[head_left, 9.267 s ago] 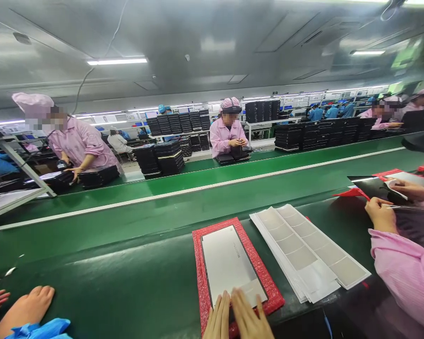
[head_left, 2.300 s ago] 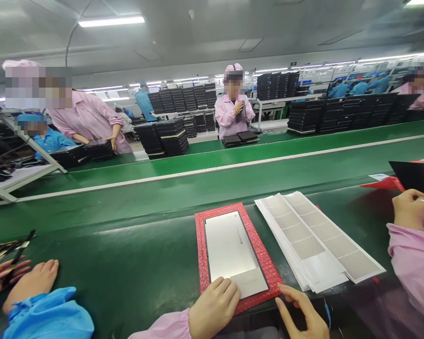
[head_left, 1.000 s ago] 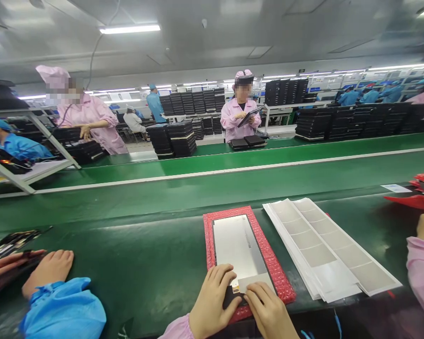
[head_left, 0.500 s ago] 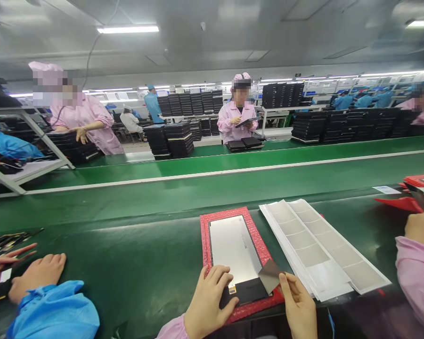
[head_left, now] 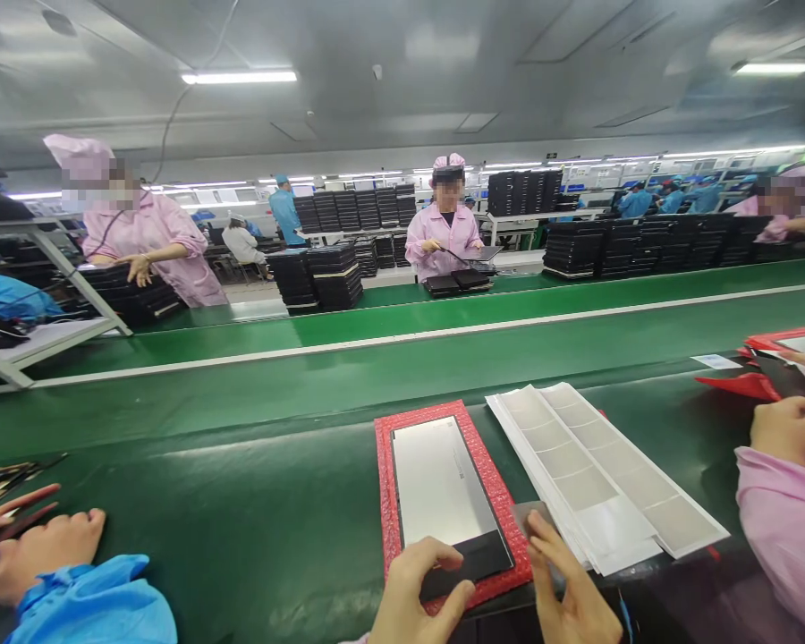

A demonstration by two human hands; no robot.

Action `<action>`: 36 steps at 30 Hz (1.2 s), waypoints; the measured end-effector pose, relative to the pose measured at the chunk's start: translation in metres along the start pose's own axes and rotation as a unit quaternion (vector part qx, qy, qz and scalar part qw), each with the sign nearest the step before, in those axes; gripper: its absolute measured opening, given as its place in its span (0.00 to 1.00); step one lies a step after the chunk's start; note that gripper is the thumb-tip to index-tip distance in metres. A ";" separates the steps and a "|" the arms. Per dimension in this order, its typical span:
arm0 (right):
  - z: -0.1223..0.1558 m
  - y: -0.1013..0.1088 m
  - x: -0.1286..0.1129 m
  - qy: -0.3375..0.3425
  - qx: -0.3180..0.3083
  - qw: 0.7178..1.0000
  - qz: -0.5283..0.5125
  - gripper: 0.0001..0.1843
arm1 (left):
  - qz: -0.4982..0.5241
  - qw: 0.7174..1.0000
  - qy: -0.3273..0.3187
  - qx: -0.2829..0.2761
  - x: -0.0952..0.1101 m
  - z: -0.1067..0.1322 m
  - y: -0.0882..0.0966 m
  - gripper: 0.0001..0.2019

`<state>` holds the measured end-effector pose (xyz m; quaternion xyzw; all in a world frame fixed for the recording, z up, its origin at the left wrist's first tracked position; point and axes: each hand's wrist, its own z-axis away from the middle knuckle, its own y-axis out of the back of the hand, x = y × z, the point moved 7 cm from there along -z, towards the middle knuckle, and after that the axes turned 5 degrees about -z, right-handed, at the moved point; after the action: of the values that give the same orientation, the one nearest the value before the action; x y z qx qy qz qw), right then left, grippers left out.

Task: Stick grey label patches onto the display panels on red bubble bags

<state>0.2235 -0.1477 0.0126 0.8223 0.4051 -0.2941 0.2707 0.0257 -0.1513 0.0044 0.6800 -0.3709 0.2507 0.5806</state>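
A flat silver panel (head_left: 441,481) with a black strip at its near end lies on a red bubble-wrap pad (head_left: 384,465) on the dark green table. My left hand (head_left: 419,592) rests on the pad's near edge, fingers curled and pressing the black strip. My right hand (head_left: 570,590) is just right of the pad, fingers pinched on a small grey film piece (head_left: 531,517) lifted off the panel. Right of that lies a stack of white backing sheets (head_left: 597,478) with grey rectangles.
A green conveyor belt (head_left: 402,349) runs across beyond the table. A co-worker's blue sleeve (head_left: 87,604) is at the lower left and a pink sleeve (head_left: 782,528) at the right. People in pink stand behind stacks of black trays (head_left: 318,277).
My right hand peeled the grey film piece off the panel's near end, baring the black strip, then drew it right and nearer to me. My left hand stayed on the panel.
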 end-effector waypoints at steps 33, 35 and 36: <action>0.002 -0.055 0.050 -0.274 -0.333 0.880 -0.200 0.15 | 0.210 0.957 0.190 0.063 -0.027 0.001 -0.012 0.14; -0.003 -0.054 0.048 -0.281 -0.356 0.865 -0.215 0.15 | 0.221 0.955 0.193 0.037 -0.028 -0.001 -0.011 0.14; -0.006 -0.054 0.047 -0.283 -0.366 0.859 -0.219 0.15 | 0.221 0.956 0.189 0.032 -0.028 -0.002 -0.011 0.14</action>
<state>0.2038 -0.0913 -0.0282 0.4357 0.5592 -0.3963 0.5835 0.0177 -0.1425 -0.0233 0.5393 -0.3868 0.5086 0.5485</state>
